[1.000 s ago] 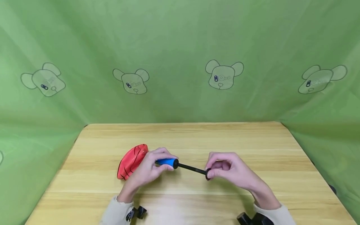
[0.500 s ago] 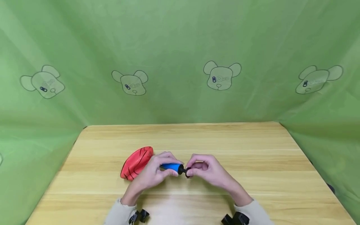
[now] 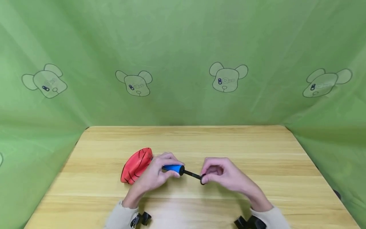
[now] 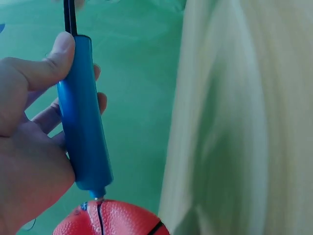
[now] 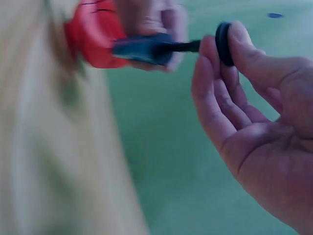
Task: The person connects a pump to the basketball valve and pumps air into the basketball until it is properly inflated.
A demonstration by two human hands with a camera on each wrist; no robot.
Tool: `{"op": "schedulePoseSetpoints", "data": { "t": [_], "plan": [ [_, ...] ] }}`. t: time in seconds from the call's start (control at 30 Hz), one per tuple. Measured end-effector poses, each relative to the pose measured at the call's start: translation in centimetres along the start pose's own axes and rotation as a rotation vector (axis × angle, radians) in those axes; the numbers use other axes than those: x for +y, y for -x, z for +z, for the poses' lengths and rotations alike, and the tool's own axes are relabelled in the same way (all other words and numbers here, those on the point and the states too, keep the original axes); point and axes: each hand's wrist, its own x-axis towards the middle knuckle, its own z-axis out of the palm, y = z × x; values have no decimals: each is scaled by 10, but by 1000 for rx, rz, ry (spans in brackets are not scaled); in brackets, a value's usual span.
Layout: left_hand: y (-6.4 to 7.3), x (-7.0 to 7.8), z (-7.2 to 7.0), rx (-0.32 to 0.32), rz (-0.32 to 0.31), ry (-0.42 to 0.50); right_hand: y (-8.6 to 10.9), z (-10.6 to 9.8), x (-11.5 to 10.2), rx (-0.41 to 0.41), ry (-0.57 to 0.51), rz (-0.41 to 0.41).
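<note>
My left hand (image 3: pixel 155 173) grips the blue barrel of a hand pump (image 4: pixel 83 112), thumb on one side and fingers round the other. The pump's nozzle end meets a red ball (image 3: pixel 137 167) with black lines, which looks partly deflated and folded. In the left wrist view the ball (image 4: pixel 117 218) sits right at the nozzle. A black rod stands partly out of the barrel towards the right. My right hand (image 3: pixel 227 175) pinches the round black handle (image 5: pixel 224 44) at the rod's end between thumb and fingers.
A wooden table (image 3: pixel 200 140) lies under both hands. Green cloth (image 3: pixel 177 108) printed with bear heads hangs behind it and at both sides. Black wrist devices sit at both sleeves.
The right hand pushed the handle in against the barrel, then drew it part way out to the right again. The left hand and the ball shifted only slightly.
</note>
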Motion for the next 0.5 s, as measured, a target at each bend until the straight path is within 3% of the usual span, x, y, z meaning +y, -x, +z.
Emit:
{"op": "schedulePoseSetpoints", "data": {
  "t": [0.07, 0.23, 0.33, 0.5],
  "plan": [
    [-1, 1, 5, -15, 13, -13, -5, 7, 10, 15, -8, 27],
    [-3, 3, 14, -52, 37, -14, -9, 16, 22, 41, 3, 6],
    [-3, 3, 11, -48, 49, -16, -5, 12, 12, 26, 12, 11],
    [1, 2, -4, 31, 37, -20, 10, -6, -19, 5, 42, -56]
  ]
}}
